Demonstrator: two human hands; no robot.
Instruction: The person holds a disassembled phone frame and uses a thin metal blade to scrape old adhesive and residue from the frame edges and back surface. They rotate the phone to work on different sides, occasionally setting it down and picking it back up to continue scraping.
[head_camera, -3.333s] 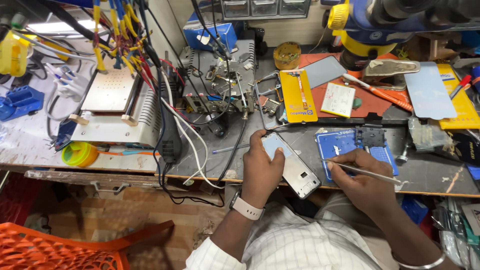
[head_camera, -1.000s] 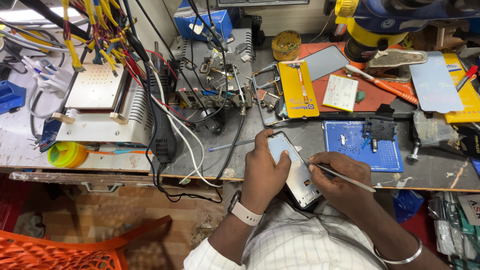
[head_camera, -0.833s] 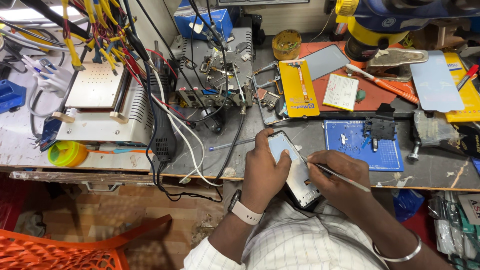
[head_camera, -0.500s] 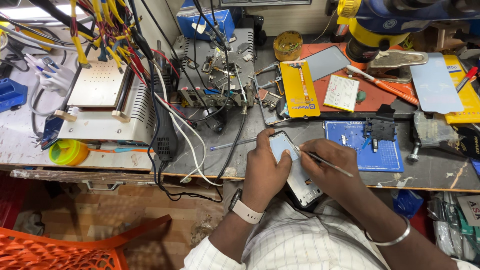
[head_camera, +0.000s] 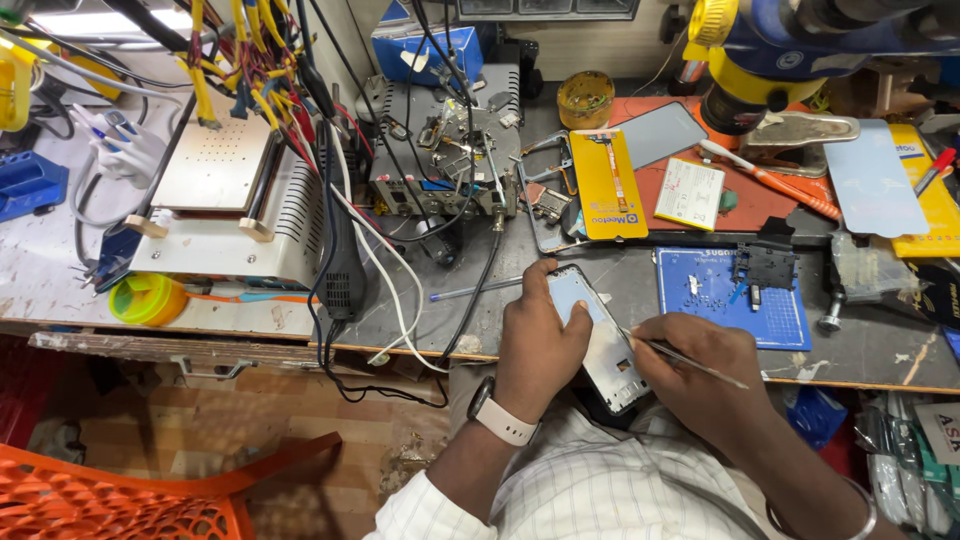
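Observation:
My left hand grips an opened phone body by its left edge, holding it tilted over the front edge of the grey workbench. A pale wristwatch sits on that wrist. My right hand pinches a thin metal tool, like tweezers, with its tip touching the phone's right side near the middle. A metal bangle circles the right wrist.
A blue work mat with small screws and a black part lies right of the phone. Behind are a yellow flex-cable card, an orange-handled screwdriver, a heating plate, tangled cables, a pen and an orange chair.
My right hand has shifted left with the tool, bringing its tip from the phone's lower end up to its right edge. The left hand keeps holding the phone in about the same place.

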